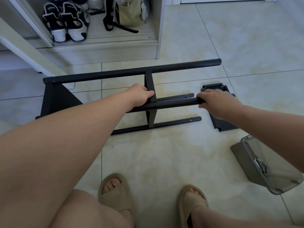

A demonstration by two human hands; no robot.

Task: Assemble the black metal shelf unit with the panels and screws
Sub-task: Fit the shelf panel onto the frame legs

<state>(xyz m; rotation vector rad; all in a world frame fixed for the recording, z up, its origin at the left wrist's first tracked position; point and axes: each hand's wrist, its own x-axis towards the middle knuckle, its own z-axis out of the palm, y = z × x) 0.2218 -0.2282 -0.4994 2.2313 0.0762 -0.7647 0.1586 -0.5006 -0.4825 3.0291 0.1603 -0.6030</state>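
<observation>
Curling round the thin edge of the middle panel [150, 86], the fingers [148, 93] of your left hand [140, 96] hold it tight. I think you do that so the shelf frame [54, 99] does not roll or slide. The fingers [202, 97] of your right hand [213, 103] are bent over the end of the near pole [174, 104], with the thumb tucked under it, so that hand grips the pole. It looks like you hold the end because that is the part that has to line up with the next piece.

The frame lies on its side on the tiled floor [164, 162], right in front of you. Its far pole [131, 71] is the long one at the top, and a low pole [156, 126] rests on the floor closer to your feet. With the frame lying down like this, the open pole ends point to your right, so they are easy to reach.

A loose panel [226, 125] lies flat on the floor under your right hand, close to the pole ends. I guess it goes on them next. The grey bin [243, 152] with the screws [260, 164] sits near your right foot, where you can grab one fast. Shoes [65, 23] sit in the cupboard well behind the frame, out of the way
</observation>
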